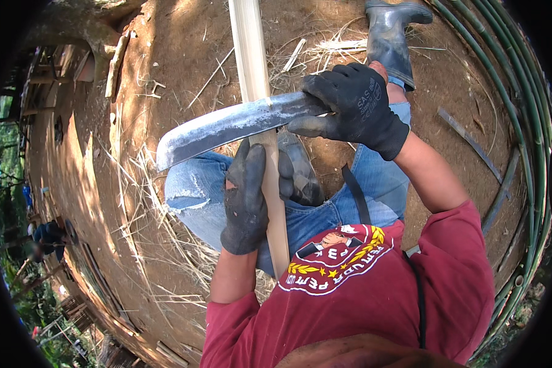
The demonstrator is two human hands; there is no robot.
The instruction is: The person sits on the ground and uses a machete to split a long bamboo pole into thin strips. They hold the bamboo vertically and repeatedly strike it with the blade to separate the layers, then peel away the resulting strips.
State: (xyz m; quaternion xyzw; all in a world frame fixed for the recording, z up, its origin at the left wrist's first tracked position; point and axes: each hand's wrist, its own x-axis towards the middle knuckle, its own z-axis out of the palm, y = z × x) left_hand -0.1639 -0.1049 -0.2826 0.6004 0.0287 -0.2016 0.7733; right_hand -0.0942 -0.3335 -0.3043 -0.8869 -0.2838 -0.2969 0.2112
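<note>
My right hand (359,104), in a black work glove, is closed round the handle end of a machete (227,127). The broad, curved grey blade points left and lies across a long, pale bamboo strip (249,52). My left hand (246,193), also gloved in black, wraps round the strip just below the blade, thumb and fingers on opposite sides. The strip runs from beyond the top edge down over my lap to my shirt. The machete's handle is mostly hidden in my right glove.
Green bamboo poles (527,122) curve along the right side. A flat grey strip (472,144) lies on the dirt by them. Thin shavings (178,245) litter the ground at left. My rubber boot (389,43) is at the upper right. A person (52,236) is far off left.
</note>
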